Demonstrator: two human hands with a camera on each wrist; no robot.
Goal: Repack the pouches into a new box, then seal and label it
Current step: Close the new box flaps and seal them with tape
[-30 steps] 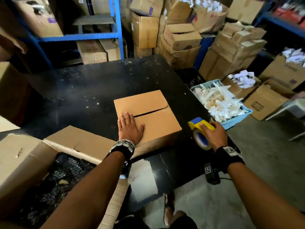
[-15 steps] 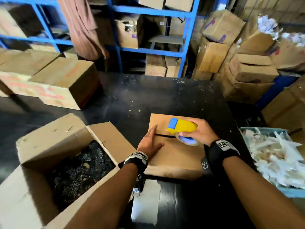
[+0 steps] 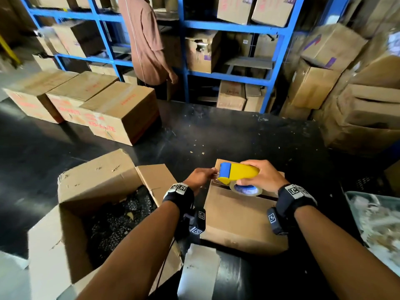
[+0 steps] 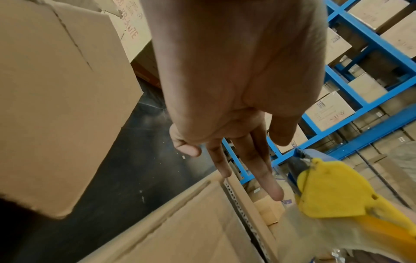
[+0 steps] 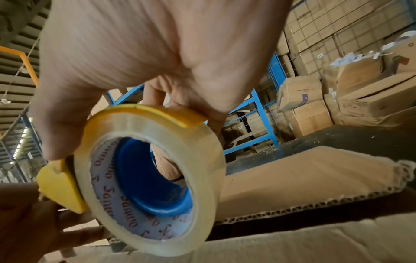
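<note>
A small closed cardboard box [image 3: 242,215] sits on the black table [image 3: 216,135], its top flaps meeting at a seam. My right hand [image 3: 259,176] grips the yellow tape dispenser [image 3: 238,174] over the far flap, with the clear tape roll [image 3: 245,189] just above the seam. In the right wrist view the tape roll [image 5: 146,178] hangs under the right hand [image 5: 157,71]. My left hand [image 3: 202,176] reaches to the dispenser's blue front. Its fingers [image 4: 258,169] are straight beside the dispenser [image 4: 326,192]. A large open box [image 3: 97,180] of dark pouches [image 3: 112,217] stands to the left.
Three closed boxes with red writing [image 3: 121,109] line the table's back left. A person in a brown shirt [image 3: 145,40] stands by blue shelving [image 3: 225,24]. A bin of white scraps [image 3: 376,224] is at the right, with stacked cartons [image 3: 357,105] behind it.
My right hand carried the dispenser from the table's right edge onto the small box. My left hand lifted off the box top and moved to the dispenser's front. The head view turned left.
</note>
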